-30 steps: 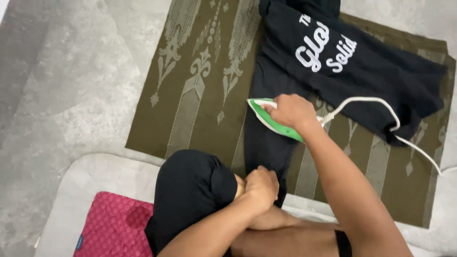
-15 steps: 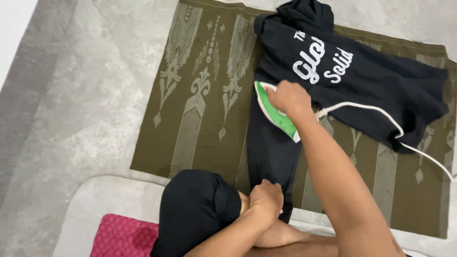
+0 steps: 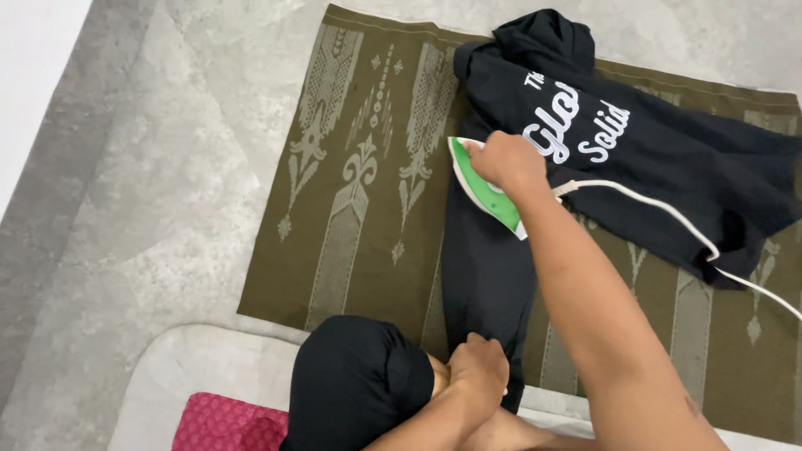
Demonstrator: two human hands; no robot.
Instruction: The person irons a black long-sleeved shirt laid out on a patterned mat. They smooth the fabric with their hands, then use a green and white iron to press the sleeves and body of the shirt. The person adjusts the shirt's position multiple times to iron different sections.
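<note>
My right hand (image 3: 508,161) grips the handle of a green and white iron (image 3: 480,188), which rests on the sleeve of a black hoodie (image 3: 635,159) with white lettering. The sleeve (image 3: 484,284) runs down toward me over an olive patterned mat (image 3: 359,192). My left hand (image 3: 478,372) is closed on the near end of that sleeve and holds it flat, just above my knee in black cloth (image 3: 355,388). A white cord (image 3: 668,217) leads from the iron off to the right.
The mat lies on a grey concrete floor (image 3: 167,167). A pale cushion edge (image 3: 209,367) and a magenta patterned cloth (image 3: 225,422) are at the bottom left beside my knee. A white wall strip (image 3: 33,67) is at the far left.
My right hand has pushed the iron up the sleeve, away from me and toward the hoodie's body. My left hand has stayed on the sleeve's near end.
</note>
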